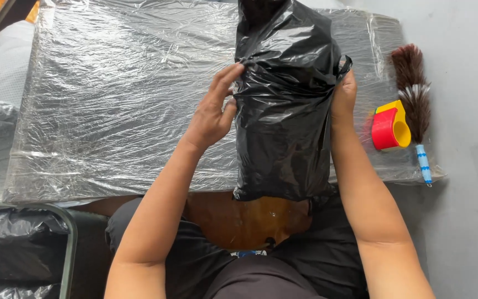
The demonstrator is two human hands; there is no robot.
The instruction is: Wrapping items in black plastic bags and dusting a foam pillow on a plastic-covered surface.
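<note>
Both my hands clasp the black plastic bag [283,111] — left hand [212,111] fingers spread against its side, right hand [344,97] pinching its other edge — at the wrapped board's [112,111] near edge.

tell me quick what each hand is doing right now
Left hand: open, fingers spread against the crinkled black plastic bag.
Right hand: pressed on the bag's other side; grip cannot be told.
</note>
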